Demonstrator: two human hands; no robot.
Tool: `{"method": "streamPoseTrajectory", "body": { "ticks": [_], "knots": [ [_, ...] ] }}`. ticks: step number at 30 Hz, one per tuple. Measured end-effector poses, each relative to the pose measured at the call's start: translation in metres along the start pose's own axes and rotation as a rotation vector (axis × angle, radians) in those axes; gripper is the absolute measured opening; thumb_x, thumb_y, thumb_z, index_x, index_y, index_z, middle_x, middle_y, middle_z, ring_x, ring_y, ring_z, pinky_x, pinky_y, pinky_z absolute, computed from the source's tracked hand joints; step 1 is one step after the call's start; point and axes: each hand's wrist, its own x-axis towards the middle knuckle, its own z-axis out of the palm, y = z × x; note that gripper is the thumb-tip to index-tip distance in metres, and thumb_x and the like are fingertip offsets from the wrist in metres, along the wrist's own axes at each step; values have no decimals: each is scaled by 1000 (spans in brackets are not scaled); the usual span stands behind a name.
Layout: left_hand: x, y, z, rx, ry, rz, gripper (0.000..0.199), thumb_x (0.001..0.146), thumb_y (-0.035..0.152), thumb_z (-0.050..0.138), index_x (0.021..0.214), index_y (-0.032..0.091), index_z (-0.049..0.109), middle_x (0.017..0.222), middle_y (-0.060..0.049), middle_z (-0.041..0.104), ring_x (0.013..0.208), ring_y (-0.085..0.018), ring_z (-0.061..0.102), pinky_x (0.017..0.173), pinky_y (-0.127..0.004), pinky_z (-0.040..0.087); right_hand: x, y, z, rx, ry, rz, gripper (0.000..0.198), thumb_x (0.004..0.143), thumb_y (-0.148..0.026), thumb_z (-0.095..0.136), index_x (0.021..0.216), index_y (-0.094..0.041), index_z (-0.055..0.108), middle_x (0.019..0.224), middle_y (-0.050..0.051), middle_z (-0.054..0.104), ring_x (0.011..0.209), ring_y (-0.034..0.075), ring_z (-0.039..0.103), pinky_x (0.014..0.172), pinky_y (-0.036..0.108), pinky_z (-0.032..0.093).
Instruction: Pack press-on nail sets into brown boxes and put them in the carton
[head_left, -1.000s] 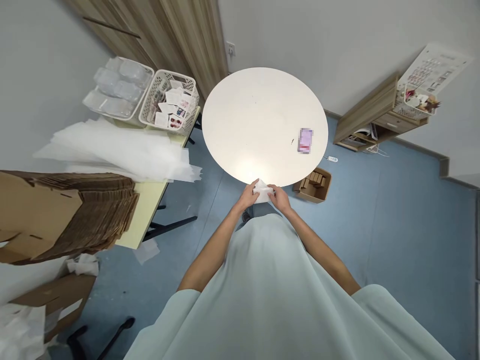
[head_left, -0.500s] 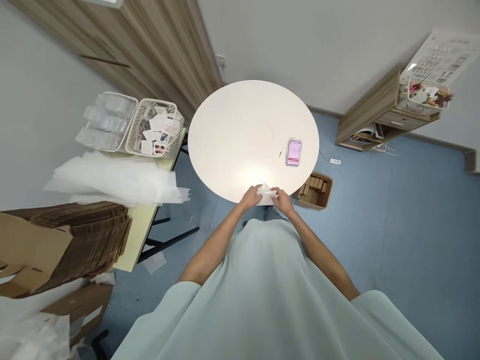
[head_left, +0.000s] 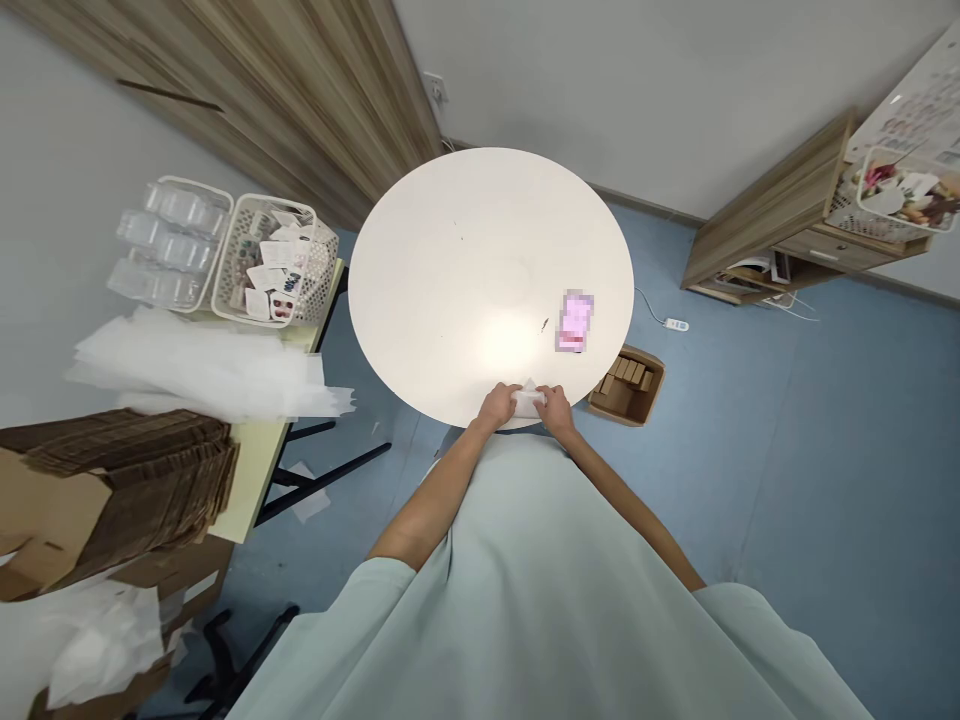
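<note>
A folded white packing sheet (head_left: pixel 529 403) lies at the near edge of the round white table (head_left: pixel 450 290), with a small pointed flap standing up at its far side. My left hand (head_left: pixel 497 407) grips its left end, fingers closed. At the opposite end my right hand (head_left: pixel 556 411) holds it with bent fingers. Whether anything is wrapped inside the sheet is hidden. Beyond my right hand, a phone-shaped pink blurred thing (head_left: pixel 575 321) rests on the table, with a small dark mark beside it.
On a side table (head_left: pixel 259 450) at left are a white sheet stack (head_left: pixel 202 370), flattened cardboard (head_left: pixel 165 480), a basket of cards (head_left: pixel 274 265) and a basket of clear plastic trays (head_left: pixel 176 245). An open carton of small boxes (head_left: pixel 628 388) stands on the floor, right of the round table.
My view has shifted and I am closer to the table. Both hands have pressed the folded sheet down and flatter on the table edge, keeping hold of its ends.
</note>
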Motion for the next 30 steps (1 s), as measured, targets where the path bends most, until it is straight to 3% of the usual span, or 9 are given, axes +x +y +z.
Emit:
{"method": "streamPoseTrajectory", "body": {
  "ticks": [5, 9, 15, 18, 21, 25, 30],
  "knots": [
    [-2, -12, 0, -39, -11, -38, 55, 93, 17, 60, 147, 22, 67, 119, -13, 71, 107, -30, 70, 104, -42, 54, 5, 0, -1, -30, -39, 7, 36, 104, -28, 62, 139, -27, 68, 127, 11, 63, 97, 24, 71, 90, 36, 58],
    [-10, -26, -8, -172, 51, -73, 57, 93, 19, 62, 149, 23, 65, 124, -11, 72, 101, -25, 71, 104, -41, 55, 5, 0, -6, -47, -54, 3, 42, 102, -33, 63, 144, -25, 64, 131, 12, 63, 97, 25, 71, 89, 40, 59],
    [-32, -59, -46, -440, 199, -116, 44, 97, 19, 63, 141, 24, 70, 129, -9, 75, 99, -21, 73, 100, -36, 58, 1, -28, -10, -150, 161, -151, 50, 104, -34, 54, 150, -17, 59, 141, 20, 59, 129, 36, 60, 98, 48, 58],
    [-55, -87, -73, -570, 280, -88, 43, 98, 20, 63, 139, 24, 71, 130, -9, 76, 103, -21, 73, 98, -35, 59, -1, -70, 2, -216, 180, -271, 45, 105, -30, 49, 146, -15, 62, 138, 22, 60, 126, 36, 59, 101, 51, 57],
    [-93, -123, -102, -674, 368, -47, 41, 99, 20, 62, 139, 22, 71, 130, -9, 76, 107, -21, 73, 99, -34, 60, -7, -130, 32, -270, 149, -381, 43, 106, -30, 47, 142, -15, 65, 136, 22, 62, 125, 36, 60, 101, 51, 57],
    [-162, -188, -140, -750, 511, -16, 39, 101, 24, 62, 138, 21, 71, 131, -9, 77, 113, -22, 74, 103, -36, 60, -25, -224, 95, -281, 137, -555, 41, 107, -32, 47, 140, -17, 67, 134, 20, 64, 123, 34, 62, 102, 50, 57],
    [-256, -290, -181, -759, 761, -39, 36, 100, 25, 63, 135, 21, 72, 131, -10, 76, 112, -23, 75, 103, -37, 61, -56, -341, 175, -248, 101, -802, 39, 108, -33, 47, 138, -19, 68, 131, 18, 66, 123, 33, 63, 109, 50, 54]
  ]
}}
